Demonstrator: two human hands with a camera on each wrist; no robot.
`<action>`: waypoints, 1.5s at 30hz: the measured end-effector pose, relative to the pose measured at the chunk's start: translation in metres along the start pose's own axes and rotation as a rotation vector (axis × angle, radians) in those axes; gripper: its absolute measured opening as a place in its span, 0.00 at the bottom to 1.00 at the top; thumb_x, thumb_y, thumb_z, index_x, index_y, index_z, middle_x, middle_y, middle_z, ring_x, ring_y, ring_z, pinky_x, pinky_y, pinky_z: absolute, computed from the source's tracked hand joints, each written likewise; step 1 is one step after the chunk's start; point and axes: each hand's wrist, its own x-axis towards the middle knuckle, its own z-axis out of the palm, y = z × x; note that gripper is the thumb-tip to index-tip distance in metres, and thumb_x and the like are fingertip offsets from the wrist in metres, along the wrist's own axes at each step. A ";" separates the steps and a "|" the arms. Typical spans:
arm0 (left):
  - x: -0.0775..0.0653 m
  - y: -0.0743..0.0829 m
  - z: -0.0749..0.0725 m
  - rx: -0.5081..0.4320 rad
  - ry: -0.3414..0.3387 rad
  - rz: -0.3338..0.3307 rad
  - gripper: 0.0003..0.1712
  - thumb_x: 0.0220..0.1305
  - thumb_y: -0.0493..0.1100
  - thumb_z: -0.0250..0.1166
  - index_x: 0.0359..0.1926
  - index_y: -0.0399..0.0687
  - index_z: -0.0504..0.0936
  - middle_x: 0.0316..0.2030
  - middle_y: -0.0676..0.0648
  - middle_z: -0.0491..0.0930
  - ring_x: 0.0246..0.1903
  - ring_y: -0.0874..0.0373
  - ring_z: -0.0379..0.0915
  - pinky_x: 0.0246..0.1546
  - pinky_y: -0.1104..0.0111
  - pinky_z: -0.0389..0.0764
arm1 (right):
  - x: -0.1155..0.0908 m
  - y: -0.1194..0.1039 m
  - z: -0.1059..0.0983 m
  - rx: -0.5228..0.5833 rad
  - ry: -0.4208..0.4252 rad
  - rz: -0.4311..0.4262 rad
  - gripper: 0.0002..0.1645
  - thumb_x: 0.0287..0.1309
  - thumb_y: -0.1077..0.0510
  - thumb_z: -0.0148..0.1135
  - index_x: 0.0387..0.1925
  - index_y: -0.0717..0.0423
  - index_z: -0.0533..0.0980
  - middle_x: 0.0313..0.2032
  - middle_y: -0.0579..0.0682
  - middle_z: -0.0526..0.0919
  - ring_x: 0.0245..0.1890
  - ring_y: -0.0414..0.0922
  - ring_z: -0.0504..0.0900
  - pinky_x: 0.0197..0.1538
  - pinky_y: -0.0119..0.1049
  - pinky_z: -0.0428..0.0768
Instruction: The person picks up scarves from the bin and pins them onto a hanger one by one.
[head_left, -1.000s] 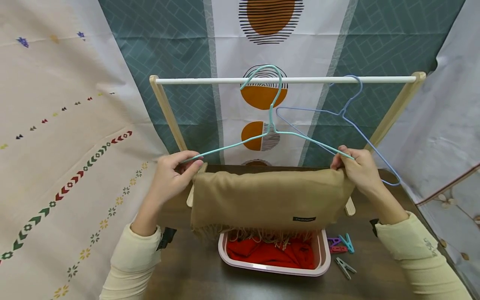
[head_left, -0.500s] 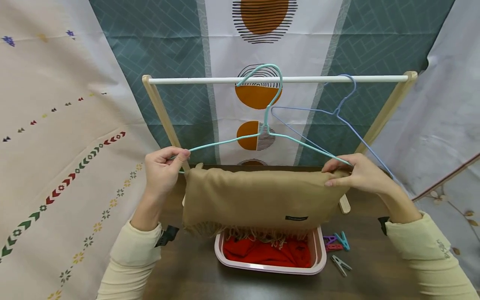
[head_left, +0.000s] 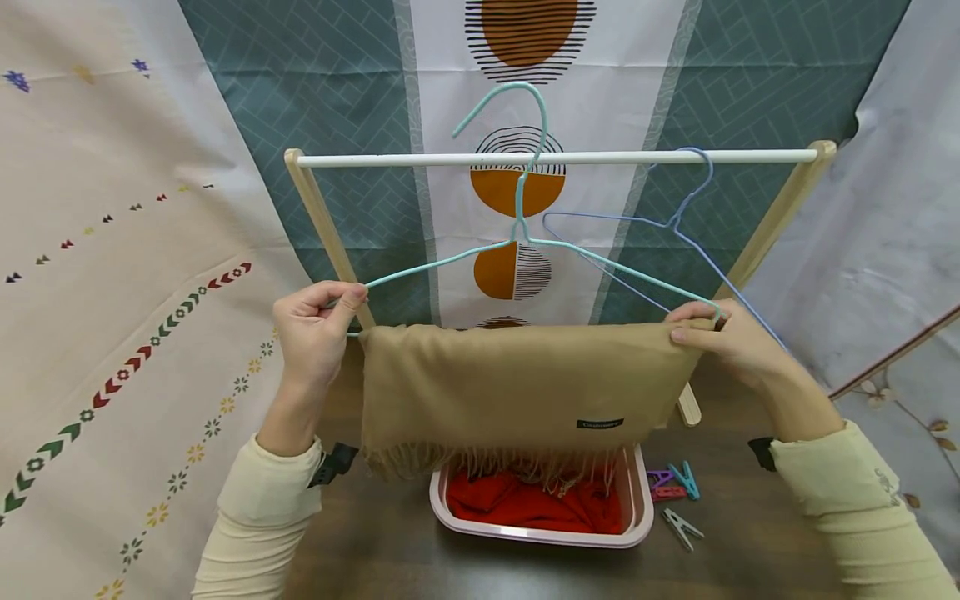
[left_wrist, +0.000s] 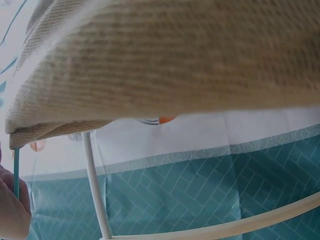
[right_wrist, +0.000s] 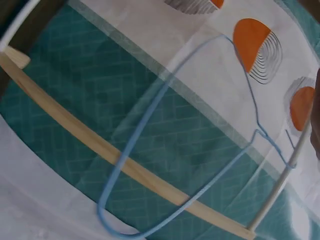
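Tan scarf (head_left: 487,375) on a mint hanger (head_left: 438,263), held between my two hands

The scarf lies folded over the hanger's lower bar, its small dark label facing me and its fringe hanging down. My left hand (head_left: 307,337) pinches the hanger's left end between thumb and fingers, just beside the scarf's edge. My right hand (head_left: 735,346) grips the hanger's right end, the thumb on the scarf's upper corner. The hanger's hook stands higher than the white rail (head_left: 390,161) in my head view, its stem crossing in front.

Hooked on that rail to my right is a blue hanger (head_left: 703,257); it sits behind the mint one's right arm and partly overlaps it. A wooden post (head_left: 322,218) carries each end of the rail.

Below, the fringe hides the far side of a pale pink basin (head_left: 540,538) with red cloth (head_left: 532,506) inside. Just right of it on the dark table (head_left: 750,533) lie purple, blue and red clothespins (head_left: 684,481) bunched together, and a grey clothespin (head_left: 681,528) apart, nearer me. A patterned curtain (head_left: 322,92) hangs behind the rack.
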 end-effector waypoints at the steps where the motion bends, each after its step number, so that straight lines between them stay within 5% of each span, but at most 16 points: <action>1: 0.001 0.000 0.000 -0.005 0.010 0.005 0.13 0.51 0.24 0.63 0.18 0.43 0.83 0.16 0.52 0.79 0.04 0.69 0.45 0.05 0.75 0.45 | -0.001 0.002 0.000 0.054 0.013 -0.022 0.16 0.57 0.74 0.52 0.33 0.57 0.82 0.33 0.45 0.83 0.34 0.39 0.77 0.37 0.29 0.73; 5: 0.006 0.002 0.001 -0.012 0.042 0.019 0.08 0.51 0.25 0.64 0.18 0.32 0.82 0.16 0.52 0.78 0.05 0.69 0.46 0.06 0.76 0.46 | -0.003 0.008 0.002 0.118 0.116 -0.077 0.17 0.57 0.74 0.51 0.29 0.57 0.83 0.31 0.45 0.83 0.33 0.37 0.78 0.37 0.27 0.73; 10: 0.011 0.005 0.001 -0.053 0.055 0.017 0.08 0.50 0.26 0.65 0.19 0.36 0.83 0.17 0.54 0.79 0.05 0.69 0.47 0.08 0.77 0.48 | -0.008 0.019 -0.002 -0.089 0.215 -0.072 0.20 0.58 0.72 0.51 0.27 0.47 0.82 0.26 0.40 0.82 0.28 0.34 0.76 0.33 0.24 0.72; 14: 0.014 0.006 -0.001 -0.113 0.063 0.019 0.07 0.50 0.26 0.66 0.19 0.37 0.84 0.17 0.52 0.79 0.06 0.69 0.48 0.09 0.78 0.50 | -0.016 0.032 -0.008 -0.284 0.204 -0.050 0.22 0.57 0.72 0.53 0.32 0.40 0.79 0.25 0.38 0.81 0.26 0.33 0.77 0.32 0.23 0.72; 23: 0.019 0.006 -0.002 -0.098 0.073 0.035 0.07 0.48 0.26 0.66 0.19 0.35 0.84 0.17 0.51 0.80 0.06 0.70 0.50 0.10 0.80 0.53 | -0.040 0.072 -0.011 -0.333 0.114 0.004 0.11 0.59 0.69 0.53 0.43 0.69 0.76 0.34 0.43 0.84 0.33 0.36 0.81 0.31 0.29 0.78; 32: 0.016 0.001 -0.006 -0.115 0.082 0.031 0.07 0.47 0.25 0.66 0.18 0.35 0.83 0.15 0.52 0.78 0.06 0.69 0.47 0.09 0.78 0.49 | -0.076 0.143 -0.002 -0.382 0.130 0.153 0.13 0.56 0.65 0.59 0.40 0.73 0.75 0.31 0.40 0.83 0.30 0.37 0.80 0.29 0.34 0.78; 38: 0.015 -0.001 -0.006 -0.129 0.070 0.025 0.08 0.47 0.23 0.65 0.18 0.36 0.83 0.16 0.52 0.79 0.05 0.71 0.49 0.09 0.79 0.51 | -0.094 0.171 0.005 -0.392 0.182 0.216 0.16 0.52 0.64 0.63 0.42 0.72 0.75 0.34 0.58 0.82 0.31 0.34 0.79 0.31 0.31 0.77; 45: 0.010 -0.004 -0.004 -0.097 0.048 0.032 0.11 0.48 0.24 0.65 0.19 0.42 0.84 0.15 0.53 0.78 0.05 0.71 0.46 0.08 0.79 0.48 | -0.111 0.203 0.008 -0.639 0.338 0.225 0.21 0.45 0.60 0.69 0.42 0.67 0.77 0.35 0.61 0.81 0.30 0.35 0.78 0.31 0.29 0.74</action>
